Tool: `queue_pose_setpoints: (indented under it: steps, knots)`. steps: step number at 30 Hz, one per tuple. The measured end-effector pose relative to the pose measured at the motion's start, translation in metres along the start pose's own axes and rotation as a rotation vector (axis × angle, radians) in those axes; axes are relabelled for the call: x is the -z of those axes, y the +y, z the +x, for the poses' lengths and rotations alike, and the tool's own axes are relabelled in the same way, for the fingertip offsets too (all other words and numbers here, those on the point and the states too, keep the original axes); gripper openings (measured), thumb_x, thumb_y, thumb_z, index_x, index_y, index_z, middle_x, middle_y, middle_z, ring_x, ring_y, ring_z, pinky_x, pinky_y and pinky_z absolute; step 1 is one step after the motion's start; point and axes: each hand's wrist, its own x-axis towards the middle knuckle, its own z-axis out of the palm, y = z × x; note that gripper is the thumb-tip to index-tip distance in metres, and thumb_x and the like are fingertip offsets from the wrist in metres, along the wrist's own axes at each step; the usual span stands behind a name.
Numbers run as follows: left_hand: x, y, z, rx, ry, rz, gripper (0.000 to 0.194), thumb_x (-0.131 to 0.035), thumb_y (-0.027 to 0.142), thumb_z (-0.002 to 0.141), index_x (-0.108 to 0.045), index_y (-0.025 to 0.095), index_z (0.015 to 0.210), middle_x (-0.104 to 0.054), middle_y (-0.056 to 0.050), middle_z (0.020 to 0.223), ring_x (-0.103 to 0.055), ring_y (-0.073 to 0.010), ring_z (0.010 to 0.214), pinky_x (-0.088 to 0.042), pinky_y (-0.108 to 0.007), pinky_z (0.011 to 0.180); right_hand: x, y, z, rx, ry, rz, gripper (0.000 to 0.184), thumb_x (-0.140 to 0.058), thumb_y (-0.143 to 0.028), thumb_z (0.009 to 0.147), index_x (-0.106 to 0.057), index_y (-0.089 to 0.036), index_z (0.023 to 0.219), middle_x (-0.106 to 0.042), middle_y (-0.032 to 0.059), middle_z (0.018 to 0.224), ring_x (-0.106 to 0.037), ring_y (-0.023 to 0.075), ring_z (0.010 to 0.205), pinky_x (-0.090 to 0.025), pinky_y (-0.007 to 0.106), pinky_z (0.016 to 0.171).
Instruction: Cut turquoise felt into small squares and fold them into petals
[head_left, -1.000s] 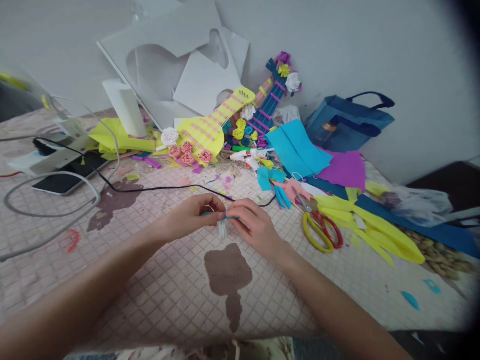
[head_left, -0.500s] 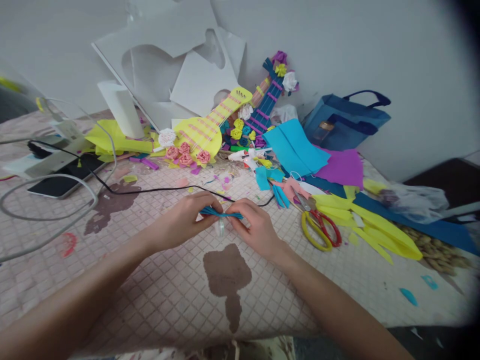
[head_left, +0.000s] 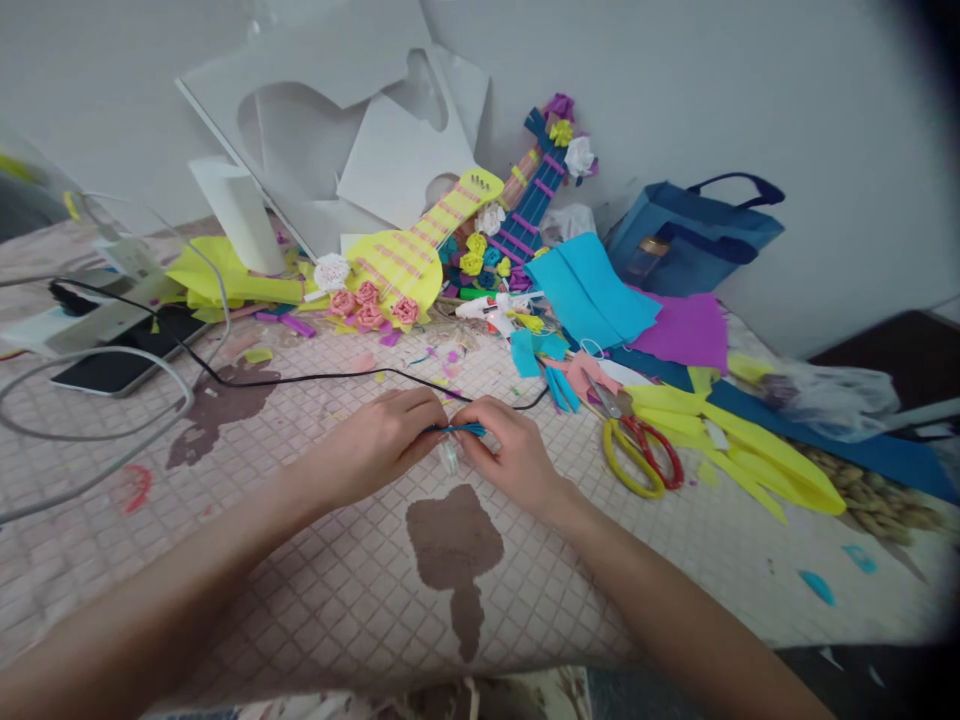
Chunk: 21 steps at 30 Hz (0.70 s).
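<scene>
A small gathered strip of blue crepe paper (head_left: 471, 429) is pinched between my two hands above the middle of the table. My left hand (head_left: 390, 440) is closed over its left part, hiding most of that end. With thumb and fingers my right hand (head_left: 510, 450) grips the other side, where the pleated end fans out. Just below the strip, between the hands, hangs a small pale, see-through roll (head_left: 448, 458), perhaps thread or tape; what holds it is hidden. Scissors (head_left: 637, 450) with one yellow and one red handle lie to the right of my right hand.
Behind stand a yellow paper guitar (head_left: 405, 262), a blue one (head_left: 534, 205) and white cut-out boards (head_left: 307, 85). A glue gun (head_left: 495, 308), blue paper (head_left: 592, 295) and yellow strips (head_left: 739, 450) lie at right. A black cord (head_left: 322, 379) crosses behind my hands; a phone (head_left: 131, 352) lies left.
My left fingers have closed over the strip's left end, which stuck out before. The small roll has swung slightly to the right. My right hand stays nearly in place.
</scene>
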Motion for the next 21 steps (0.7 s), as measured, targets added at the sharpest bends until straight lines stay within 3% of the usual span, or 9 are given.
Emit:
queue_pose_setpoints:
  steps: [4, 7, 9, 12, 15, 21]
  knots:
    - [-0.002, -0.001, 0.001, -0.053, 0.116, 0.076, 0.015, -0.046, 0.022, 0.091, -0.059, 0.016, 0.095, -0.063, -0.007, 0.096, -0.055, -0.0214, 0.096, -0.042, -0.038, 0.086, 0.000, -0.003, 0.000, -0.027, 0.051, 0.051, 0.013, -0.050, -0.017, 0.085, -0.054, -0.022, 0.097, -0.058, 0.0040, 0.093, -0.056, 0.0160, 0.090, -0.046, 0.030, 0.079]
    - [0.000, -0.002, 0.002, 0.023, 0.190, 0.081, 0.014, -0.046, 0.021, 0.090, -0.060, 0.016, 0.091, -0.064, -0.006, 0.091, -0.057, -0.0207, 0.092, -0.042, -0.039, 0.086, -0.004, -0.004, -0.002, -0.198, 0.244, 0.195, 0.017, -0.052, -0.028, 0.087, -0.049, -0.023, 0.103, -0.054, 0.0055, 0.101, -0.055, 0.0154, 0.087, -0.048, 0.029, 0.073]
    - [0.001, -0.002, 0.003, 0.098, 0.244, 0.049, 0.014, -0.046, 0.021, 0.089, -0.060, 0.017, 0.091, -0.065, -0.006, 0.089, -0.058, -0.0195, 0.088, -0.044, -0.037, 0.083, -0.009, -0.004, -0.003, -0.340, 0.315, 0.334, 0.017, -0.047, -0.037, 0.089, -0.048, -0.022, 0.098, -0.053, 0.0042, 0.094, -0.055, 0.0146, 0.081, -0.049, 0.028, 0.067]
    - [0.002, -0.003, 0.004, 0.171, 0.305, -0.027, 0.014, -0.046, 0.021, 0.089, -0.059, 0.018, 0.091, -0.066, -0.005, 0.088, -0.060, -0.0180, 0.084, -0.046, -0.031, 0.076, -0.017, -0.003, -0.003, -0.445, 0.213, 0.472, 0.023, -0.044, -0.043, 0.090, -0.050, -0.021, 0.086, -0.054, 0.0034, 0.086, -0.055, 0.0150, 0.080, -0.049, 0.027, 0.065]
    - [0.000, -0.002, 0.004, 0.182, 0.330, -0.059, 0.014, -0.046, 0.020, 0.089, -0.059, 0.018, 0.091, -0.066, -0.005, 0.089, -0.061, -0.0174, 0.084, -0.046, -0.029, 0.074, -0.022, -0.004, -0.002, -0.410, 0.122, 0.486, 0.021, -0.052, -0.041, 0.086, -0.056, -0.021, 0.083, -0.054, 0.0054, 0.096, -0.055, 0.0163, 0.089, -0.049, 0.027, 0.069]
    - [-0.006, 0.001, 0.003, 0.105, 0.352, 0.088, 0.012, -0.046, 0.018, 0.088, -0.058, 0.018, 0.089, -0.066, -0.005, 0.089, -0.060, -0.0195, 0.088, -0.043, -0.035, 0.084, -0.027, -0.006, -0.002, -0.396, 0.120, 0.410, 0.012, -0.060, -0.031, 0.080, -0.057, -0.020, 0.075, -0.051, 0.0049, 0.097, -0.054, 0.0156, 0.087, -0.049, 0.028, 0.070]
